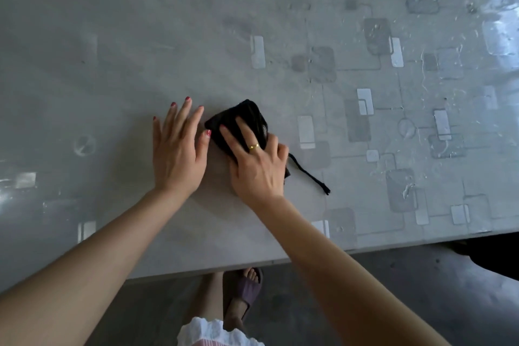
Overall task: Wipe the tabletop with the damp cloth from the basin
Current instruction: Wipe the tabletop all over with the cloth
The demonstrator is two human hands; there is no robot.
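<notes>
A black cloth (243,116), folded small, lies on the grey patterned tabletop (112,50) near its front edge. My right hand (257,160) presses down on the cloth with fingers spread over it; a loose black thread (310,175) trails out to the right of the hand. My left hand (178,149) rests flat on the table just left of the cloth, fingers apart, its thumb touching the cloth's left edge. No basin is in view.
Wet streaks and glare cover the tabletop at the right (455,70). The table's front edge (309,255) runs across below my arms. Beneath it are the grey floor and my sandalled foot (244,295). A dark object (494,255) sits at the right under the edge.
</notes>
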